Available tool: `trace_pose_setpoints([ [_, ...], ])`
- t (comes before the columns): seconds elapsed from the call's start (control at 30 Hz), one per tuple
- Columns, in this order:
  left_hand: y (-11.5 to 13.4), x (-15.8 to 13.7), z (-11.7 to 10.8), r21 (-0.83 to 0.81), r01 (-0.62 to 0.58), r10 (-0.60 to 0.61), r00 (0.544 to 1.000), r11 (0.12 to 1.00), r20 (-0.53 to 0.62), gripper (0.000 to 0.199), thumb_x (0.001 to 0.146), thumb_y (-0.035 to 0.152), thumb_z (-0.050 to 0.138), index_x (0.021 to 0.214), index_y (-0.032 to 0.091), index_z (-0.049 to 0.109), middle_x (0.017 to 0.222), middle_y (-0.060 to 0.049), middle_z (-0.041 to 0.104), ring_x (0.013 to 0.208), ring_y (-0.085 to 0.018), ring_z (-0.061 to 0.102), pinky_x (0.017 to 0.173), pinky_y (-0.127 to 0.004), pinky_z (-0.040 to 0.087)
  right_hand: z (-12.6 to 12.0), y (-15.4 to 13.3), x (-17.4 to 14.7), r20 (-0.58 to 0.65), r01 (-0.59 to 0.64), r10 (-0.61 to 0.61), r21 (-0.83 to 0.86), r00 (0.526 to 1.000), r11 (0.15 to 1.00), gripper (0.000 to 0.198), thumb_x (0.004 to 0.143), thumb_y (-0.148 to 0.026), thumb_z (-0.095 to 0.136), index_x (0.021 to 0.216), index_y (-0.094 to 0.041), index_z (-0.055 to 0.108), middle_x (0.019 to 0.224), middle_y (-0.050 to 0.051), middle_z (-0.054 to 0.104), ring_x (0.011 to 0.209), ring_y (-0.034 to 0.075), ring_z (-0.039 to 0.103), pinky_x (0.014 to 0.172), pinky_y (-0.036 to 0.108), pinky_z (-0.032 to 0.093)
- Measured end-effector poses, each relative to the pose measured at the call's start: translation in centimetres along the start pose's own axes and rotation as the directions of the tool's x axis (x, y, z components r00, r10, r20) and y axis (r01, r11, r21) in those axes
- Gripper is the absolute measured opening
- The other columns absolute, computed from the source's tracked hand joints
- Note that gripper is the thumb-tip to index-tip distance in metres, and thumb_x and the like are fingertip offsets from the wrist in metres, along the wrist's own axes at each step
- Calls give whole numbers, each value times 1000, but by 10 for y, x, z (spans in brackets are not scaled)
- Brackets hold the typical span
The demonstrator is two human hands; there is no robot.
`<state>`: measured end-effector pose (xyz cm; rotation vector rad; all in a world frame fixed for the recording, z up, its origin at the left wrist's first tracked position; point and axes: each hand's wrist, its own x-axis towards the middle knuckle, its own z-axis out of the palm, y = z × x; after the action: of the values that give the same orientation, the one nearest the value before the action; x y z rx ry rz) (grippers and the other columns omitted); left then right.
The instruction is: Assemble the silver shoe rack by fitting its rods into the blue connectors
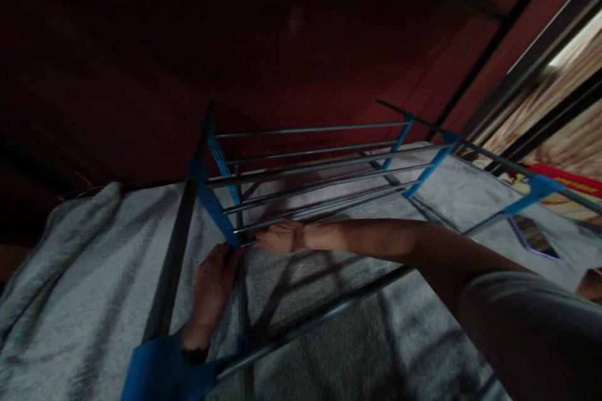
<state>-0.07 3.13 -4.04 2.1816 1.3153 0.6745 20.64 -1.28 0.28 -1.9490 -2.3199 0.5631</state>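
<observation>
A rack of grey metal tubes joined by blue plastic brackets stands on a grey blanket. My left hand (214, 279) reaches in at the left end, fingers closed around the lower tip of a slanted blue bracket (216, 212). Just right of it, my right hand (279, 237) is closed on a thin metal tube (248, 243) whose end meets that bracket tip. My right arm stretches across the rack, above the front tube (329, 310). The fingertips of my left hand are partly hidden by the bracket, so the exact joint is unclear.
A blue corner joint (155, 369) is close at the lower left. Another blue bracket (540, 188) holds the right end. On the grey blanket (94, 301) lies a dark flat thing with a purple edge (536, 238). A dark red wall (291, 62) rises behind the rack.
</observation>
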Motion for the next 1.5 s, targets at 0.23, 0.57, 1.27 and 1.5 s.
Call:
trace_pose_setpoints([
  [0.23, 1, 4, -2, 40, 39, -40, 999, 998, 3, 36, 87, 50, 50, 94, 20, 69, 99, -12, 76, 89, -29, 73, 73, -34, 52, 5, 3, 2, -9, 100, -101, -105, 995, 989, 41, 106, -49, 44, 119, -19, 69, 105, 11, 77, 97, 27, 73, 79, 34, 55],
  [0.57, -2, 6, -2, 31, 40, -41, 999, 999, 17, 37, 87, 53, 48, 94, 23, 67, 99, -12, 76, 89, -31, 72, 74, -37, 52, 0, 4, 5, -17, 160, -164, -120, 986, 980, 36, 106, -45, 49, 123, -21, 69, 109, 10, 77, 106, 25, 70, 86, 31, 53],
  [1.27, 0, 6, -4, -2, 45, -45, 999, 999, 19, 32, 85, 54, 51, 88, 25, 64, 94, -9, 75, 86, -31, 72, 73, -38, 52, 25, 22, 28, -63, 223, -236, -157, 970, 962, 43, 105, -52, 45, 121, -18, 64, 99, 6, 76, 95, 21, 71, 72, 26, 53],
  [1.5, 5, 6, -9, 16, 114, -114, 992, 993, 47, 35, 82, 56, 50, 90, 24, 64, 93, -10, 74, 84, -32, 71, 69, -38, 51, 16, 16, 23, -57, 220, -230, -146, 971, 964, 40, 106, -51, 43, 113, -17, 63, 96, 6, 76, 92, 20, 72, 73, 25, 53],
])
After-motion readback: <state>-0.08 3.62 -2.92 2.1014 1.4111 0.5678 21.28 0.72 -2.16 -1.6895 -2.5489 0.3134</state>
